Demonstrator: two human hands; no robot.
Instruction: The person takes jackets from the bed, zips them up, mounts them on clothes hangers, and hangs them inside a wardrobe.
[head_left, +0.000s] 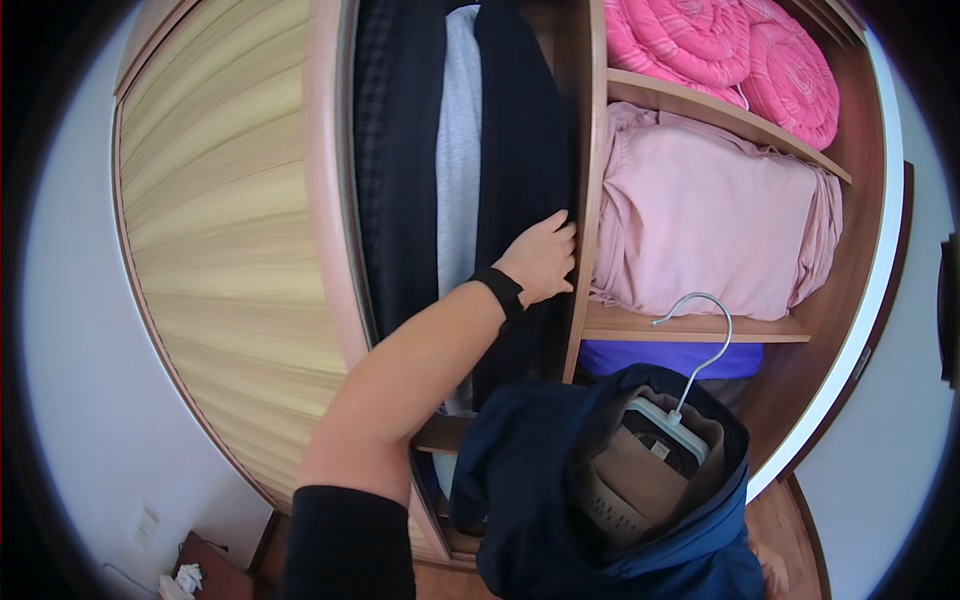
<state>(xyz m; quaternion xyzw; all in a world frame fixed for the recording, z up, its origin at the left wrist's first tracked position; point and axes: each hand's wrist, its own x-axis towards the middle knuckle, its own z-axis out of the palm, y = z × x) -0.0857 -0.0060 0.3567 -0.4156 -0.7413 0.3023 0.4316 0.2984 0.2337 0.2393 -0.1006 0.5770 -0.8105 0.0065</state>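
My left hand, with a black band at its wrist, reaches into the wardrobe. Its fingers are slightly apart and bent, resting on a dark hanging garment beside the wooden partition. To the left of that garment hang a light grey garment and more dark clothes. A navy jacket with a brown lining is held up close in front of me. Inside its collar sits a pale hanger, its metal hook free in the air. Only a sliver of my right hand shows at the jacket's lower right edge, gripping it.
Shelves right of the partition hold rolled bright pink bedding, folded pale pink fabric and a purple-blue item. A slatted, cream-coloured door covers the left side. A brown box-like item with white crumpled paper stands at lower left.
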